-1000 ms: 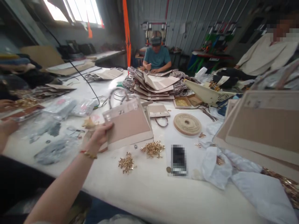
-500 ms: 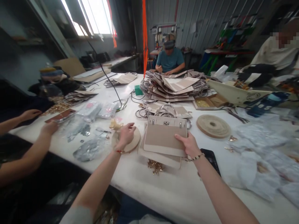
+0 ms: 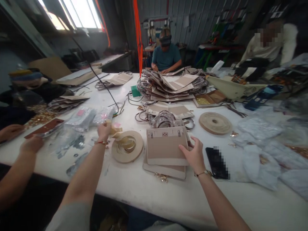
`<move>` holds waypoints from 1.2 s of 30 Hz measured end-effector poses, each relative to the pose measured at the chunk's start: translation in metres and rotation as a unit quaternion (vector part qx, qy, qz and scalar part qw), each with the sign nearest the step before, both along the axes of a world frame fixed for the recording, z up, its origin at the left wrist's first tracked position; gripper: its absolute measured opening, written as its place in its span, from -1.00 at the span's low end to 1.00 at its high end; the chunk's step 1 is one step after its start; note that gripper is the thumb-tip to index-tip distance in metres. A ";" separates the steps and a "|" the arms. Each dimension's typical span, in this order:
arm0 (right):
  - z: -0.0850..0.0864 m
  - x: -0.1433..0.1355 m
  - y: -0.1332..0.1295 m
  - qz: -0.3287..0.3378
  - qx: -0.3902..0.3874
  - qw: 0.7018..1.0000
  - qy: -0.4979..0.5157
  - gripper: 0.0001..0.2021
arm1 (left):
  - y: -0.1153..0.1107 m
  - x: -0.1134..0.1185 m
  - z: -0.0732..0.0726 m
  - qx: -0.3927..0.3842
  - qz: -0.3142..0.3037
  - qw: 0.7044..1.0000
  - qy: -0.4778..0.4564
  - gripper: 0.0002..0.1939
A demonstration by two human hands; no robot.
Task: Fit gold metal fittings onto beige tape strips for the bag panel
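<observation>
My left hand (image 3: 104,131) is closed on the loose end of a cream tape strip (image 3: 117,130), its fingertips partly blurred. That strip runs out of the middle of a flat tape roll (image 3: 138,150). My right hand (image 3: 196,155) grips the right edge of a beige bag panel (image 3: 166,150), thumb on its face and forefinger raised. Small metal fittings line the panel's top edge. Beneath it lies another beige panel (image 3: 166,169), slightly askew. Gold metal clasps (image 3: 163,178) peek out below the lower panel.
A high stack of bag pieces (image 3: 173,86) stands at the back. To the right are a second roll (image 3: 215,123), a phone (image 3: 218,163) and plastic bags (image 3: 261,163). A neighbour's hands (image 3: 31,143) work at the left; another person (image 3: 166,54) sits opposite.
My left hand has moved left from above the tape roll, drawing the strip's end along. The panel has settled lower onto the one beneath, and my right hand's fingers have loosened somewhat.
</observation>
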State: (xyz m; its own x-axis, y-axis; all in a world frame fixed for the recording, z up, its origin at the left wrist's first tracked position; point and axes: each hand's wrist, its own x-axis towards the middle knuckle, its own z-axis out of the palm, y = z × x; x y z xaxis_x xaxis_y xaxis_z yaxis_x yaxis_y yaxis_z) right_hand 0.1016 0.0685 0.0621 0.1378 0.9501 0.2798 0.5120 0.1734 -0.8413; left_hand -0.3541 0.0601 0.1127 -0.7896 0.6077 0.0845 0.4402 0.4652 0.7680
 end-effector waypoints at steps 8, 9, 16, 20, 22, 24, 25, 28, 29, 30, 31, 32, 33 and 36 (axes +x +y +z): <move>0.031 -0.023 -0.099 0.255 -0.250 0.865 0.352 -0.44 | -0.093 0.163 0.011 0.207 -0.386 0.870 0.227 -0.92; 0.030 -0.029 -0.107 0.285 -0.300 0.800 0.433 -0.36 | -0.108 0.193 0.006 0.219 -0.485 0.809 0.249 -0.85; 0.014 -0.014 -0.118 0.189 -0.352 0.664 0.632 -0.69 | -0.162 0.302 -0.020 0.216 -0.626 0.722 0.200 -0.75; 0.015 0.010 -0.123 0.178 -0.326 0.680 0.632 -0.80 | -0.160 0.301 -0.029 0.226 -0.500 0.817 0.178 -0.56; 0.017 0.019 -0.127 0.187 -0.308 0.680 0.638 -0.82 | -0.155 0.302 -0.032 0.155 -0.497 0.842 0.145 -0.46; 0.018 0.026 -0.130 0.190 -0.279 0.684 0.647 -0.81 | -0.150 0.303 -0.034 0.077 -0.536 0.836 0.090 -0.40; 0.019 0.031 -0.130 0.184 -0.261 0.688 0.651 -0.82 | -0.149 0.304 -0.034 0.040 -0.556 0.828 0.067 -0.40; 0.019 0.044 -0.127 0.140 -0.224 0.689 0.675 -0.86 | -0.149 0.304 -0.033 -0.057 -0.602 0.796 0.036 -0.44; 0.019 0.049 -0.125 0.124 -0.224 0.681 0.686 -0.87 | -0.150 0.304 -0.032 -0.083 -0.612 0.786 0.034 -0.47; 0.019 0.054 -0.123 0.110 -0.224 0.673 0.696 -0.87 | -0.151 0.303 -0.031 -0.106 -0.619 0.778 0.031 -0.51; 0.018 0.059 -0.121 0.099 -0.225 0.666 0.704 -0.87 | -0.152 0.303 -0.030 -0.124 -0.622 0.773 0.024 -0.59; 0.016 0.064 -0.119 0.090 -0.224 0.664 0.708 -0.86 | -0.152 0.302 -0.029 -0.138 -0.620 0.772 0.014 -0.66; 0.014 0.069 -0.117 0.082 -0.222 0.665 0.708 -0.86 | -0.152 0.302 -0.029 -0.147 -0.613 0.776 0.001 -0.70; 0.005 0.086 -0.114 0.051 -0.211 0.686 0.694 -0.84 | -0.151 0.297 -0.026 -0.163 -0.573 0.802 -0.030 -0.70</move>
State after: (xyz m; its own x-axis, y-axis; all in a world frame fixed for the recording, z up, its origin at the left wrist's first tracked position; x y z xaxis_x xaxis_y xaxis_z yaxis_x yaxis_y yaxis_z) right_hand 0.1877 -0.0460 0.0670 -0.0804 0.9304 -0.3575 -0.8304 -0.2609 -0.4923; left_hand -0.0568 -0.0911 0.0867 0.3077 0.9199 -0.2433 0.6887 -0.0389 0.7240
